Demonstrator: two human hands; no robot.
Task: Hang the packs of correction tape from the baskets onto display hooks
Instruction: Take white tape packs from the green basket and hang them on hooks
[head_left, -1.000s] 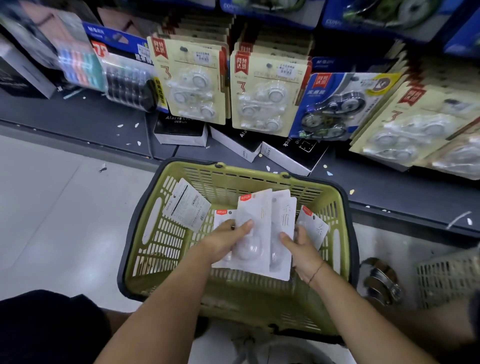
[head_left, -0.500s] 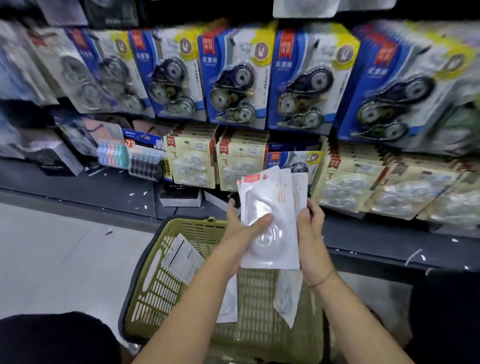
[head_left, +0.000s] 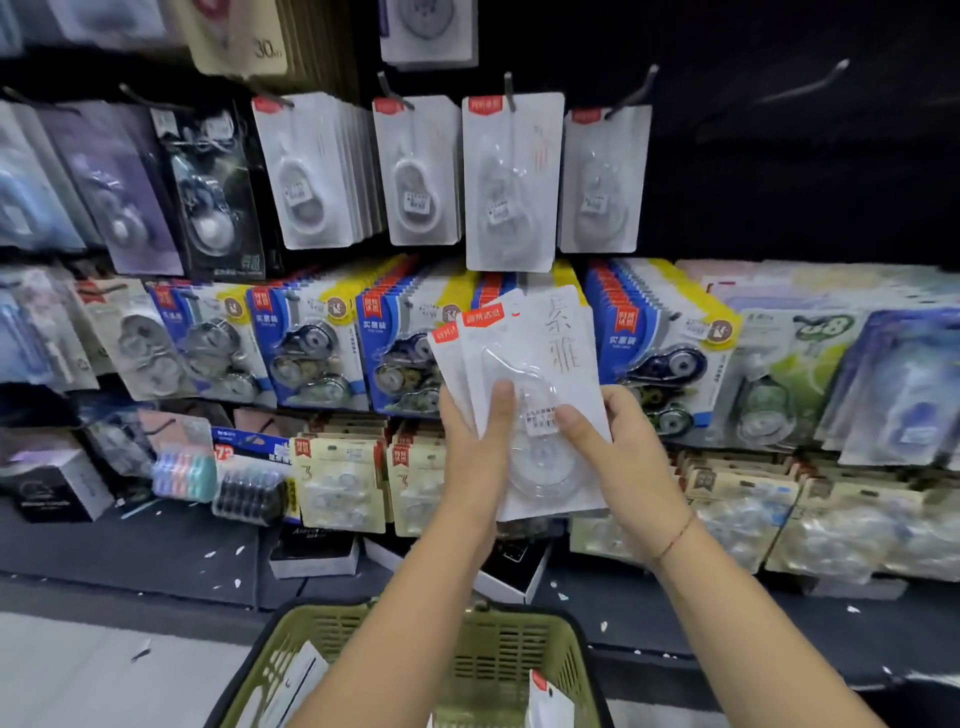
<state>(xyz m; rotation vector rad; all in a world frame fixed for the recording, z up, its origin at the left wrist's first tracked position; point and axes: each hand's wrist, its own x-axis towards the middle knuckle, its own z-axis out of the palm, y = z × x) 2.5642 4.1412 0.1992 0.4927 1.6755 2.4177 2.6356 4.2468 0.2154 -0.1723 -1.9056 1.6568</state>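
Note:
Both hands hold a small fanned stack of white correction tape packs (head_left: 540, 364) with red corner labels, raised in front of the display. My left hand (head_left: 475, 447) grips the stack's left edge with the thumb on the front blister. My right hand (head_left: 618, 447) holds the right edge, its thumb pressing the price sticker. Matching white packs (head_left: 511, 182) hang on hooks (head_left: 509, 91) just above. The green basket (head_left: 498, 654) stands below, with a few more packs (head_left: 545, 701) inside.
Blue and yellow correction tape packs (head_left: 306, 343) fill the middle row, beige ones (head_left: 343, 488) the lower row. Two bare hooks (head_left: 810, 85) stick out at the upper right. Black and white boxes (head_left: 311, 553) lie on the dark base shelf.
Both hands lifted the stack out of the basket and up toward the white packs' hooks. The view tilted upward, so the basket now sits at the bottom edge.

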